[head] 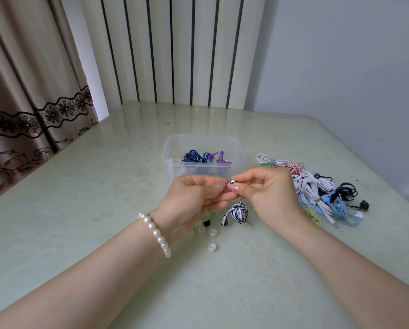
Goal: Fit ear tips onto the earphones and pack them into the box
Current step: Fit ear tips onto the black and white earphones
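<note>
We have both hands raised just above the table (103, 186), in front of the clear plastic box (204, 148). The right hand (267, 193) pinches a black-and-white earbud (233, 184) between thumb and forefinger. The left hand (194, 195) closes its fingertips against that earbud's nozzle, apparently pressing a tip on, though the tip itself is hidden under the fingers. So both grips are pressed together around one small part.

From the earbud the black-and-white striped cable (239, 212) hangs in a coiled bundle, with the second earbud (224, 220) and the plug resting on the table just beneath it.

What could go wrong, as we judge it:
- The tip may seat crookedly or only halfway over the nozzle, since our fingers hide the joint; it would then drop off in the box.
- A soft tip can spring out of the pinch and roll among the loose ear tips (211, 238) lying near the left wrist.
- The hanging bundle may unwind or snag as we lift, dragging the loose tips about.
- The pile of unsorted earphones (317, 186) to the right lies near the right hand, so a careless sweep could tangle the cables.

The box already holds bundled dark blue, light blue and purple earphones (205, 157).

We can read no brand, label or writing anywhere in view.
</note>
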{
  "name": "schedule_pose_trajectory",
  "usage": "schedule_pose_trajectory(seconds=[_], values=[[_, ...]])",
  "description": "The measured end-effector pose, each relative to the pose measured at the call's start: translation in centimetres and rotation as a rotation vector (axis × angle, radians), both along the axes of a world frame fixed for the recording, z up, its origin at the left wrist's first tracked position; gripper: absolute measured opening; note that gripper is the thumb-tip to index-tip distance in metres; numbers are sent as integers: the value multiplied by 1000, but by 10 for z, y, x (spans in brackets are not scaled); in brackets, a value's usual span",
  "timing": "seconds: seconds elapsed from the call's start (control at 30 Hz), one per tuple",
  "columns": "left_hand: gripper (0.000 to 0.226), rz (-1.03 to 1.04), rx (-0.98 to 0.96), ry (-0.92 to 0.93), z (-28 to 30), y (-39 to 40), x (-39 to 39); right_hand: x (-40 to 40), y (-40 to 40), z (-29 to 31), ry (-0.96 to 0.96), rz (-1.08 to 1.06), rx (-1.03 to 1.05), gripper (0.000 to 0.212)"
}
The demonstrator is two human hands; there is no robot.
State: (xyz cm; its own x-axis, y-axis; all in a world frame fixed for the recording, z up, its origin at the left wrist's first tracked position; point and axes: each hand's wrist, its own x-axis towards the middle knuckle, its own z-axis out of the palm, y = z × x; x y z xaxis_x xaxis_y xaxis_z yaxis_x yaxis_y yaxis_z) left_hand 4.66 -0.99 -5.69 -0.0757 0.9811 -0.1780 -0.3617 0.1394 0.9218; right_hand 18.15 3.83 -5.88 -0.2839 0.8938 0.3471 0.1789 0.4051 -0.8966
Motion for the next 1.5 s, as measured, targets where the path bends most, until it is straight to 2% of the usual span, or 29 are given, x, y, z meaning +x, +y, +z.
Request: schedule_pose_trajectory(seconds=[0.17,0.3,0.43,0.5,0.63,0.73,0.97,1.23,1.37,1.5], values=[[22,1,-33,-70,2,-2,-1,-2,-1,-1,61,-7,3,28],[22,29,23,38,2,-3,3,-1,2,-2,52,-10,-15,28],[22,67,50,106,4,-4,3,0,5,0,48,48,-83,19],[20,55,33,49,6,-4,0,4,6,3,69,84,-129,12],[20,-1,-7,-123,10,-4,-2,12,8,9,142,132,-202,12],[21,-42,-22,-171,9,-4,-1,12,8,9,189,155,-258,8],[26,45,128,63,4,-4,2,10,4,13,257,288,-417,11],[16,86,325,243,5,-3,2,15,2,23,225,382,-464,13],[12,51,269,270,5,-2,1,15,2,22,190,366,-471,19],[18,-21,188,212,7,-3,-3,14,1,22,202,377,-490,11]])
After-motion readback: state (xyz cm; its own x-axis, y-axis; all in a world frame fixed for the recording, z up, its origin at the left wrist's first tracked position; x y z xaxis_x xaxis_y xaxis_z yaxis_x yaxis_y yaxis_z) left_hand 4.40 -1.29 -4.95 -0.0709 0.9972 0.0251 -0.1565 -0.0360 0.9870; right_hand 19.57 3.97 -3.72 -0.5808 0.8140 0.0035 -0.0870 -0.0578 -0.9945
